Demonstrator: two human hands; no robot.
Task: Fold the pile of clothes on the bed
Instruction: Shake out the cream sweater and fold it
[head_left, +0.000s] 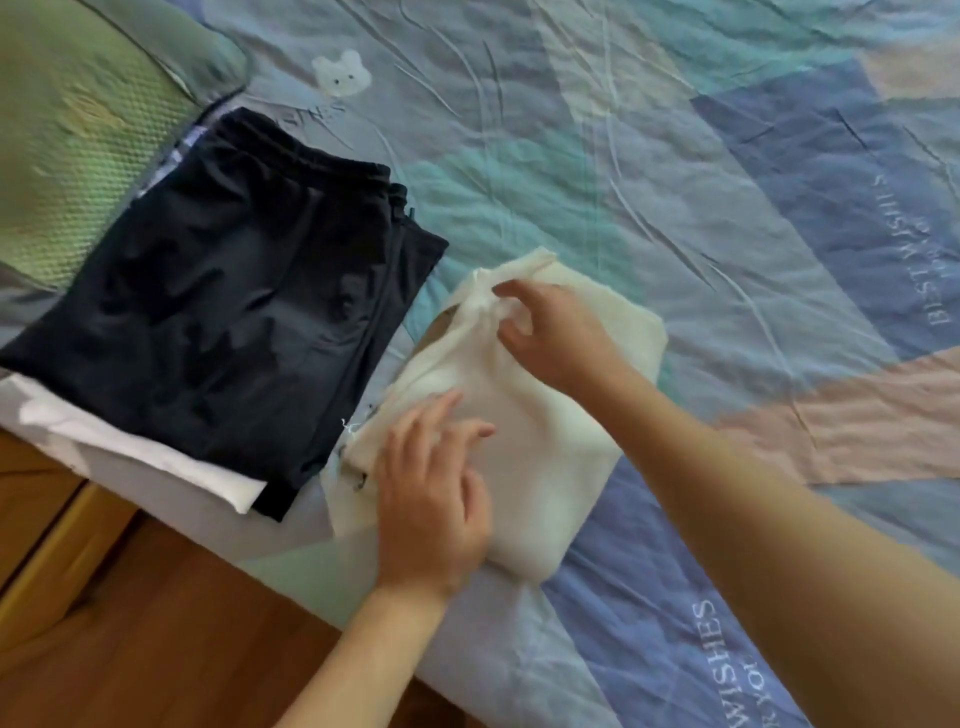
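Clothes nearly all folded, judging by the head view. Only one view given, so all from there.

Dark shorts (228, 312) already folded, lying flat at the bed's left edge, waistband toward the far side, stacked on a folded white garment (130, 452) whose edge pokes out underneath on the near side. Cream cloth (545, 457) just beside that stack, to its right, already reduced to a compact rectangle on the patterned bedspread (675, 156). No loose pile visible anywhere else on the bed within the frame; rest of the bed out of view, so cannot say whether more waits there.

Left hand (436, 499) laid flat on the near corner of the cream cloth, fingers (441, 410) spread and relaxed, pressing rather than gripping. Right hand (550, 332) at the far end of the same cloth, fingers (511, 291) curled and pinching a small bunch of fabric at the top corner, which stands up a little, not yet tucked.

Probably the last touch on this piece: smoothing, squaring the corner, then moving it onto or next to the stack.

Cream cloth thin, soft, slightly rumpled, frayed thread at its left edge. Green pillow (78, 145) at far left, touching the shorts. Wooden floor (156, 623) below the bed edge.
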